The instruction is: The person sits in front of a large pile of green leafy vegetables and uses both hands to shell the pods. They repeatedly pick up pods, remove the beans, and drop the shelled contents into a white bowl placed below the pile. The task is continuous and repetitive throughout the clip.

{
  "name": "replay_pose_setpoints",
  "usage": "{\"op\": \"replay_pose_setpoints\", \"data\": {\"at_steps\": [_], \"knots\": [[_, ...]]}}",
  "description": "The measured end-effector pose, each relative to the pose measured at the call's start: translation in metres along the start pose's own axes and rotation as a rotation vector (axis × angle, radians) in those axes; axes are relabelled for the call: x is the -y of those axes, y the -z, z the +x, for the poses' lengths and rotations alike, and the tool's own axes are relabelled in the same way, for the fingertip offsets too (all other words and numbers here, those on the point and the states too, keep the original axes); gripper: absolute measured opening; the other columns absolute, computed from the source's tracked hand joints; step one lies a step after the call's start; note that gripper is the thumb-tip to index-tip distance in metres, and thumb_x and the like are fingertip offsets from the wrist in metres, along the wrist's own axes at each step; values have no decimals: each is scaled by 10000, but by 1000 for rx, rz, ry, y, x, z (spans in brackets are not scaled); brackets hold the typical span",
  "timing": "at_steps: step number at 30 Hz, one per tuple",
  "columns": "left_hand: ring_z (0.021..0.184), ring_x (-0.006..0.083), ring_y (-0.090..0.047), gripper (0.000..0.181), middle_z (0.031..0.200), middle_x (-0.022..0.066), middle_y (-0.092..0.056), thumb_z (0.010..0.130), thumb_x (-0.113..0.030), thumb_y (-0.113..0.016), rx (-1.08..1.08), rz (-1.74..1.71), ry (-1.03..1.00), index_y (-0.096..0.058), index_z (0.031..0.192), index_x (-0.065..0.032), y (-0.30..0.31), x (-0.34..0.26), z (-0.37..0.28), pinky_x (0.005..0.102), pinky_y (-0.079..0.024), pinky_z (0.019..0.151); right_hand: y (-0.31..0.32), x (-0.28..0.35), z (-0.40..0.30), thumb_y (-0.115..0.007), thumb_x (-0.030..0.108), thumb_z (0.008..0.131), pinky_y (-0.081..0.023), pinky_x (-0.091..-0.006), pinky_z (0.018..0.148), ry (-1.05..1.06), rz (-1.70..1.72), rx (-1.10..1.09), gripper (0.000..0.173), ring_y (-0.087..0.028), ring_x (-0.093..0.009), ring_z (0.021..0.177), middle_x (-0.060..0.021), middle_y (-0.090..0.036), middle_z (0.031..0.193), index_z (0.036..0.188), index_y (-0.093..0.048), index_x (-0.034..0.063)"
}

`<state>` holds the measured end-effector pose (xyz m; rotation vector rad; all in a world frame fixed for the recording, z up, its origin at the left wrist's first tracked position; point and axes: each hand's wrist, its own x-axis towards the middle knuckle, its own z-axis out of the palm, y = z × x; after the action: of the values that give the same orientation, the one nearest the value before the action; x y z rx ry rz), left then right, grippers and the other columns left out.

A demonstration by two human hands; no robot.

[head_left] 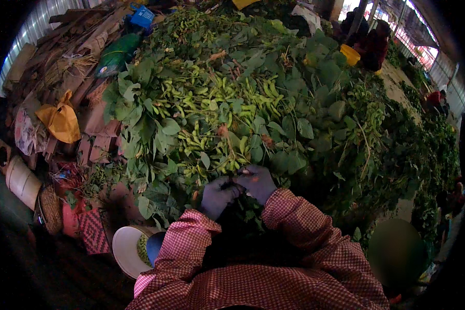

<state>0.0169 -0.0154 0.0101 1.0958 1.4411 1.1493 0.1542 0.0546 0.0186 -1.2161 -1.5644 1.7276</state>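
Observation:
A large heap of leafy bean plants with green pods [192, 139] lies before me. At its near edge my left hand [219, 195] and my right hand [257, 182], both in greyish gloves, are close together with their fingers curled inward. Whatever lies between the fingertips is too small and dark to make out, so I cannot tell if either hand holds a pod or stem. Pods and leaves lie just beyond the fingers. A white bucket [118, 248] with green beans or pods inside stands by my left forearm.
Wooden boards [97, 147], a yellow bag [62, 118] and a green sack [120, 54] are at the left. A red-and-black woven mat [94, 231] lies near the bucket. People [374, 44] sit at the upper right by a yellow container [350, 55].

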Motion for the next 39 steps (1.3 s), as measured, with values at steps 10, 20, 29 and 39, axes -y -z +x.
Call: {"op": "replay_pose_setpoints", "data": {"at_steps": [10, 20, 29, 39], "knots": [[776, 230, -598, 212, 885, 94, -607, 715, -96, -556, 88, -26, -8, -607, 911, -35, 21, 51, 14, 281, -471, 698, 5, -10, 0, -575, 191, 769, -365, -249, 414, -286, 280, 182, 128, -428, -96, 467, -4, -480, 627, 822, -560, 75], [743, 121, -550, 253, 812, 33, -602, 750, -86, -576, 56, 12, -161, -590, 985, 5, 5, 25, 11, 235, -444, 692, 15, -19, 5, -556, 54, 744, -364, -220, 415, -107, 172, 297, 64, -479, -96, 484, -25, -506, 675, 719, -539, -2], [837, 147, -553, 276, 867, 64, -604, 713, -52, -603, 117, -148, 133, -603, 986, -12, 17, 29, 14, 282, -455, 754, 10, 1, 2, -585, 74, 738, -332, -232, 366, -315, 265, 243, 81, -429, -88, 406, -32, -494, 622, 769, -544, 11], [874, 158, -566, 270, 925, 89, -623, 732, -31, -619, -8, 105, -228, -593, 999, -7, 4, 39, 14, 286, -447, 780, 11, -4, 3, -616, 109, 715, -316, -237, 349, -261, 208, 273, 110, -421, -99, 393, -34, -512, 586, 753, -558, 23]]}}
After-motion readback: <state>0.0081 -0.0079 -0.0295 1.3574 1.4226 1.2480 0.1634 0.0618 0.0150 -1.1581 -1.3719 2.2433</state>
